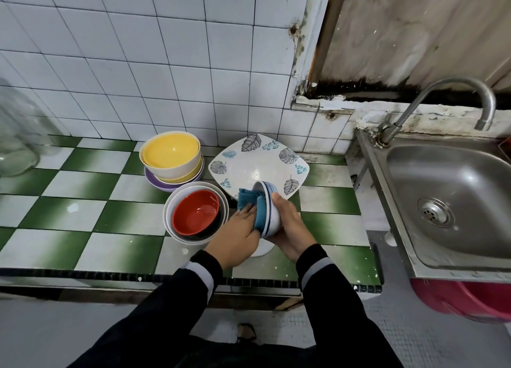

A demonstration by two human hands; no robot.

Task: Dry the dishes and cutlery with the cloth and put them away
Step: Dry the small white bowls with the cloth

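My right hand (290,226) holds a white bowl with blue stripes (269,201) on its side above the counter. My left hand (237,235) presses a blue cloth (250,201) into the bowl's mouth. Behind them a square leaf-patterned plate (257,163) lies on the counter. To the left a red bowl (196,211) sits nested inside a white bowl (171,210). Further back a yellow bowl (170,152) tops a stack on a purple dish (154,181). A white object (261,250) lies partly hidden under my hands.
The counter (83,201) has green and white checkered tiles. A steel sink (448,201) with a curved tap (448,91) is at the right. A clear glass jar (16,135) stands at the far left. A red tub (464,298) sits below the sink.
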